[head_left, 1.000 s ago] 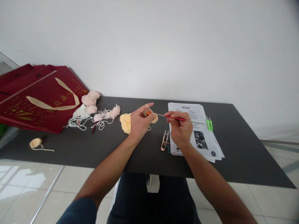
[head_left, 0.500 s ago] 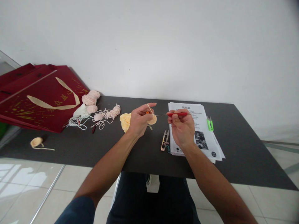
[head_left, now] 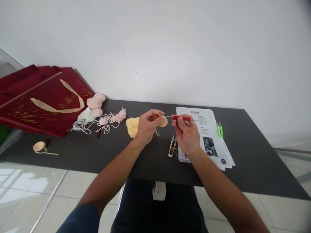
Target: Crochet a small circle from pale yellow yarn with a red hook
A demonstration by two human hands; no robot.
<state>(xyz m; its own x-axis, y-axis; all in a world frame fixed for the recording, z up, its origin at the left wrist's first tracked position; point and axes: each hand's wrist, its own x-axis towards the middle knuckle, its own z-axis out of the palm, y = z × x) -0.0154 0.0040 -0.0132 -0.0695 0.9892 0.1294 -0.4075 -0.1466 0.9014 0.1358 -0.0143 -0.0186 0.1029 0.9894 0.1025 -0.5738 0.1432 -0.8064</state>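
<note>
Between the thumb and fingers of my left hand (head_left: 147,125) is a small round cream crochet piece (head_left: 163,121), with yarn looped over the index finger. A small orange item (head_left: 155,117) shows beside that finger; its kind is unclear. My right hand (head_left: 186,132) grips a crochet hook (head_left: 182,118) by its red handle. The hook's thin metal shaft points left and reaches the yarn at the left fingers. Behind my left hand lies a ball of yellow yarn (head_left: 132,127), partly covered by it. A loose yarn loop hangs under the crochet piece.
Thread snips (head_left: 172,147) lie by printed sheets (head_left: 209,129) under my right hand; green snips (head_left: 219,130) rest at the sheets' right edge. Pink yarn (head_left: 96,101), white yarn (head_left: 84,121) and red bags (head_left: 46,100) are at left. A cream crocheted cup (head_left: 39,146) sits front left.
The hook's tip has moved up to the yarn at my left index finger, which has curled in. The right hand has shifted slightly left, its hook turning a little.
</note>
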